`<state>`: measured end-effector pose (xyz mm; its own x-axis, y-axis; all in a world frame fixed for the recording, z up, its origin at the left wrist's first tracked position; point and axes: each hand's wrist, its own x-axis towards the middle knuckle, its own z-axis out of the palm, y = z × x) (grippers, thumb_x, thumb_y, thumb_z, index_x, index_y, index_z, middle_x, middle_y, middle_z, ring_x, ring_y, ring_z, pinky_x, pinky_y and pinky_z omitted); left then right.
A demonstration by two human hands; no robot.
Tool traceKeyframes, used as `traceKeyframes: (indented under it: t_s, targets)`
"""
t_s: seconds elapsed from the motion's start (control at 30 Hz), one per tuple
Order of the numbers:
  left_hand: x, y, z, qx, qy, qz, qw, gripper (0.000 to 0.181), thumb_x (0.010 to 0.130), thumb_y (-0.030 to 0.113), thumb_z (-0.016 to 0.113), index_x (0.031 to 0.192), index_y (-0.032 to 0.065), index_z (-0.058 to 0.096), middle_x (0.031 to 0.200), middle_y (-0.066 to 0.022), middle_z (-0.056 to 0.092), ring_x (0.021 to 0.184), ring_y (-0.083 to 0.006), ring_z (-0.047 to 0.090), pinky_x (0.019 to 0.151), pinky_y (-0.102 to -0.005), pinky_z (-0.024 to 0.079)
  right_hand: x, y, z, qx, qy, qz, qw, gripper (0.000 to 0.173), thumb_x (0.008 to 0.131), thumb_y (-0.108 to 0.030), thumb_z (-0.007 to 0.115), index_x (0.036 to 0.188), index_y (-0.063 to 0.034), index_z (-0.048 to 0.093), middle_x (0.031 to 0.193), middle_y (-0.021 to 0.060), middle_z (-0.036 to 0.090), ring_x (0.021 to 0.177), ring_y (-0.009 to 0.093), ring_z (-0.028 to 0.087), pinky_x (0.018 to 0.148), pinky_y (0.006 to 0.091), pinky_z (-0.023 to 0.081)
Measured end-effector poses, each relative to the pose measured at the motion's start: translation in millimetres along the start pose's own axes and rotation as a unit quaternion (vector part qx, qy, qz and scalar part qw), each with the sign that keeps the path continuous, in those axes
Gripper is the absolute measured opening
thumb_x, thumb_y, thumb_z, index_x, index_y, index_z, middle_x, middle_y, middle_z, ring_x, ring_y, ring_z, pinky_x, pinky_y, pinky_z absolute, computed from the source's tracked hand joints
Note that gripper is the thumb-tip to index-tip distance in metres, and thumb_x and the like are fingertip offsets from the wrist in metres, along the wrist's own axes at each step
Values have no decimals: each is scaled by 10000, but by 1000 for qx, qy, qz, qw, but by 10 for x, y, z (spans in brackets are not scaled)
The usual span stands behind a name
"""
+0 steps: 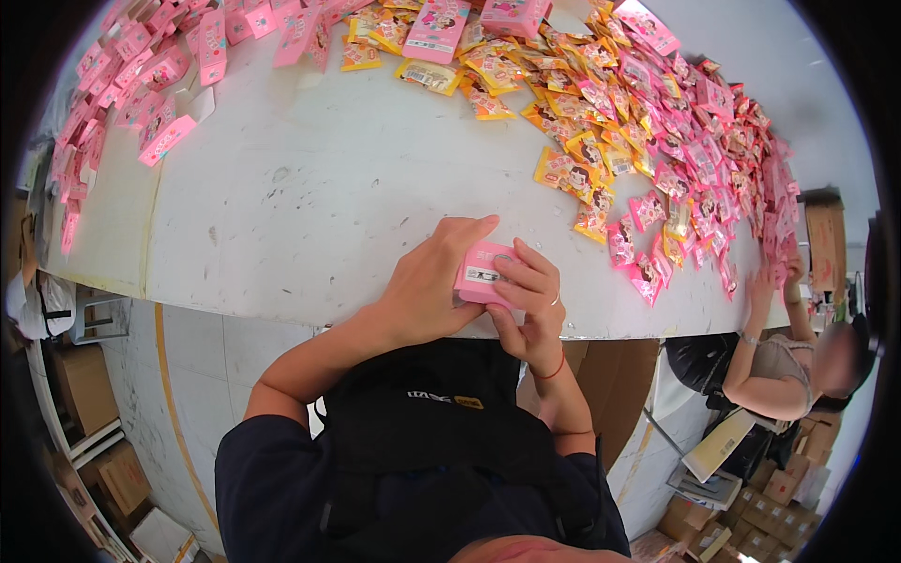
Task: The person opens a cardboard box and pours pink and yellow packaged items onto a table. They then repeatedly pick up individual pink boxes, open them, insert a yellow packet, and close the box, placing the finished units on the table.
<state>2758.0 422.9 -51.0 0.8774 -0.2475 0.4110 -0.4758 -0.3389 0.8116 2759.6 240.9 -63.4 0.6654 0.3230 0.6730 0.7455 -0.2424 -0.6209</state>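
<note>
Between my two hands is a small pink cardboard box (481,270), held over the table's near edge with a printed face towards me. My left hand (429,281) grips its left side, thumb low and fingers along the far side. Around the right side close the fingers of my right hand (531,302), which wears a ring. The box's contents are hidden. To the right of my hands lies a loose heap of candy sachets, yellow ones (570,172) nearer the middle and pink ones (676,179) farther right.
Many pink boxes (162,67) lie piled at the far left, one with an open flap (165,130). Another pink box (436,28) rests on the sachets. A co-worker (774,366) sits at the right, hands at the pink sachets. Cardboard cartons (760,521) stand on the floor.
</note>
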Motion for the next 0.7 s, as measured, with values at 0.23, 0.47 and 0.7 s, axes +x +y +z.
traceKeyframes:
  t_s: [0.23,0.47,0.7]
  targets:
    - [-10,-24,7,-242,-93,29,965,885,712,159,821,1392,91,260,1296,-188,445,1085,-339,560,882,-427,486,130,-84,-145,115,-4,68,991,275,764,-49,750,1006,-29,624,1187,191,594,1158,355,552,945,416,470]
    - [-67,-160,479,-179,35,97,978,1212,551,250,944,1451,98,147,1336,-229,431,1107,-352,555,925,-446,467,182,-208,-91,195,69,171,963,150,838,-4,622,987,-8,635,1091,171,607,1050,265,576,879,350,466]
    - [-73,-158,378,-189,-22,60,980,1265,535,292,939,1483,105,124,1413,-197,397,1177,-339,514,966,-440,449,-7,-85,-142,184,31,127,974,159,844,-38,602,978,-34,687,1095,163,619,1066,300,561,892,400,464]
